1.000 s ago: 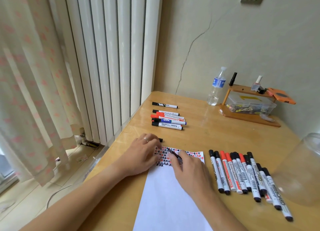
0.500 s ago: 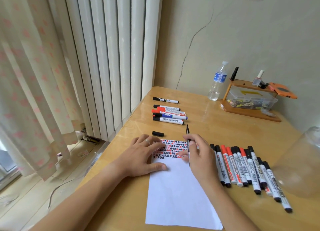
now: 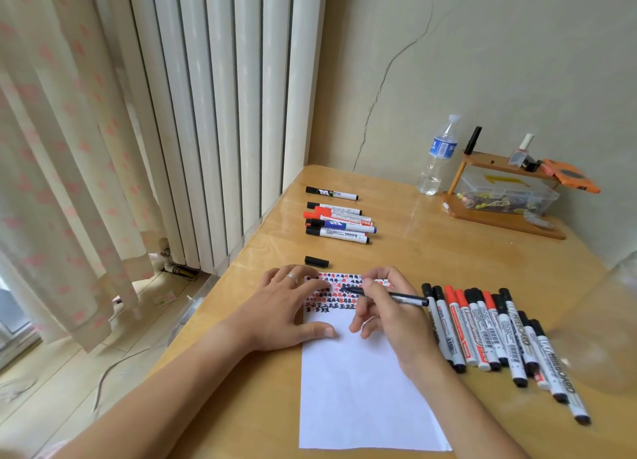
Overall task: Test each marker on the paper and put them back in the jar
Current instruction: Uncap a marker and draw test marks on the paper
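A white paper [image 3: 358,400] lies on the wooden desk, its top covered with red and black marks. My left hand [image 3: 289,307] rests flat on the paper's upper left. My right hand [image 3: 389,307] pinches a thin black marker [image 3: 396,297], its tip pointing left onto the marked area. A loose black cap [image 3: 316,261] lies just beyond the paper. To the right, several capped black and red markers [image 3: 496,331] lie in a row. Several more markers [image 3: 339,221] lie further back. A clear jar [image 3: 599,327] lies at the right edge.
A water bottle [image 3: 437,155] and a wooden rack [image 3: 503,214] with a clear box stand at the back right near the wall. A white radiator [image 3: 220,114] and a curtain [image 3: 62,141] are left of the desk [image 3: 431,262].
My right hand has turned the marker from upright to lying sideways, tip lowered to the marked area. My left hand stays flat on the paper.
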`<state>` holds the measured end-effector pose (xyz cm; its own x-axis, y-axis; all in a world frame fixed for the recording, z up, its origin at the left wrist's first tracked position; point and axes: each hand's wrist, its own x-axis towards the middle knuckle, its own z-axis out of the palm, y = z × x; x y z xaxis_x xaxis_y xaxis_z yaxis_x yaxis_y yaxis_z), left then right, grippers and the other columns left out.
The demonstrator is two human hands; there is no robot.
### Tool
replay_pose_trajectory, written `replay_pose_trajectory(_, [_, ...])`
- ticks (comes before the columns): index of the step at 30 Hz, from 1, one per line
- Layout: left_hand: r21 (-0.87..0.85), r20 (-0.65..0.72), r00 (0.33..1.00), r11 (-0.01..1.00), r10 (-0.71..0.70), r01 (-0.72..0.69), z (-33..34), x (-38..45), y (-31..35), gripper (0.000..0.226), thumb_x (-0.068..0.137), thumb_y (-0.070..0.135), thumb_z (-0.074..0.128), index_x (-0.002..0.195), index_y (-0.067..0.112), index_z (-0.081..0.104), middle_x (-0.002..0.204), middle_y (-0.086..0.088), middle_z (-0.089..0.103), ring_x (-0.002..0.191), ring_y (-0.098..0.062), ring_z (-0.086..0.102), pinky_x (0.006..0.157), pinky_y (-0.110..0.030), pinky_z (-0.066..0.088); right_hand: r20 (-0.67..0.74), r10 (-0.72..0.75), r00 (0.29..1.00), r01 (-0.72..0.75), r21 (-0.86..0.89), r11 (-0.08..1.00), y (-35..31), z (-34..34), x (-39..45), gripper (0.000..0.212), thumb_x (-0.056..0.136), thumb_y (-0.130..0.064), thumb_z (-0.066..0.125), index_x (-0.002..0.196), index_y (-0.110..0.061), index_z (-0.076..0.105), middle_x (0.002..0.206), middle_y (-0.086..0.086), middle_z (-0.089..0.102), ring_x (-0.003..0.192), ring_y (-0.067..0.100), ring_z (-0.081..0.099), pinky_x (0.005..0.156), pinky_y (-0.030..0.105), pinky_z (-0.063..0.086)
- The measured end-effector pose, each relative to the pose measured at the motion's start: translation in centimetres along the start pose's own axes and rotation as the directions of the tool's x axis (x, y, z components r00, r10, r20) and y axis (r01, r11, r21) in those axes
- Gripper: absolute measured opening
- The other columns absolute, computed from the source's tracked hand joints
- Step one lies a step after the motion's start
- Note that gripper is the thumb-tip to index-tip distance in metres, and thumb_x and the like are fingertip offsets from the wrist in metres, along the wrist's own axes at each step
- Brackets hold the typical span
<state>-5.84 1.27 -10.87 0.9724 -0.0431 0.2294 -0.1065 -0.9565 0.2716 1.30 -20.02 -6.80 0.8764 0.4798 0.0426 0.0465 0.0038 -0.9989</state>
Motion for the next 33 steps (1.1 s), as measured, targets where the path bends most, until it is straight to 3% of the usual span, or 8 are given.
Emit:
replay_pose_trajectory(3, [-0.023, 0.026, 1.000, 1.000, 0.002, -0.002, 0.2, 0.0, -0.1, 0.084, 0.083, 0.091, 0.041, 0.150, 0.041, 0.036, 0.160, 0.012, 0.027, 0.151, -0.010, 0.020, 0.126, -0.044, 0.007, 0.061, 0.028, 0.998, -0.025, -0.042, 0.999, -0.2, 0.2, -0.2, 0.011, 0.102, -0.008, 0.059, 0.104, -0.015, 0.068, 0.087, 0.014, 0.072, 0.066, 0.031, 0.071, 0.048, 0.033, 0.051])
replay_pose_trajectory(6, [-0.008, 0.079, 0.997, 1.000, -0.003, 0.004, 0.2, 0.1, -0.2, 0.085, 0.083, 0.092, 0.037, 0.155, 0.048, 0.026, 0.167, 0.013, 0.017, 0.156, -0.010, 0.007, 0.126, -0.048, 0.002, 0.039, 0.009, 0.999, -0.002, -0.164, 0.986, 0.9, 0.3, 0.2, 0.013, 0.097, -0.014, 0.067, 0.087, -0.021, 0.069, 0.070, 0.009, 0.066, 0.057, 0.029, 0.061, 0.048, 0.034, 0.045])
replay_pose_trajectory(9, [-0.010, 0.116, 0.993, 1.000, -0.004, 0.005, 0.0, 0.2, -0.1, 0.082, 0.083, 0.092, 0.033, 0.155, 0.055, 0.019, 0.169, 0.013, 0.011, 0.157, -0.009, -0.002, 0.126, -0.046, -0.003, -0.003, 0.010, 1.000, -0.010, -0.274, 0.962, 1.8, 0.4, 0.6, 0.013, 0.096, -0.022, 0.070, 0.085, -0.022, 0.062, 0.062, 0.010, 0.066, 0.044, 0.025, 0.054, 0.044, 0.028, 0.040])
replay_pose_trajectory(14, [-0.013, 0.167, 0.986, 1.000, -0.009, 0.012, -0.1, 0.2, -0.1, 0.078, 0.084, 0.091, 0.029, 0.154, 0.059, 0.017, 0.171, 0.013, 0.005, 0.156, -0.006, -0.010, 0.126, -0.048, -0.005, 0.013, 0.012, 1.000, -0.007, -0.314, 0.949, 2.1, 0.6, 0.5, 0.018, 0.094, -0.017, 0.071, 0.083, -0.016, 0.057, 0.060, 0.015, 0.067, 0.041, 0.023, 0.050, 0.045, 0.028, 0.041])
replay_pose_trajectory(33, [0.006, 0.190, 0.981, 1.000, -0.026, 0.026, -0.4, 0.3, 0.1, 0.087, 0.078, 0.094, 0.020, 0.156, 0.057, 0.017, 0.171, 0.011, 0.008, 0.156, -0.007, -0.007, 0.126, -0.049, -0.004, 0.015, 0.021, 1.000, -0.014, -0.337, 0.941, 1.9, 0.9, 0.3, 0.017, 0.095, -0.020, 0.072, 0.086, -0.011, 0.060, 0.062, 0.013, 0.068, 0.044, 0.022, 0.050, 0.043, 0.027, 0.040])
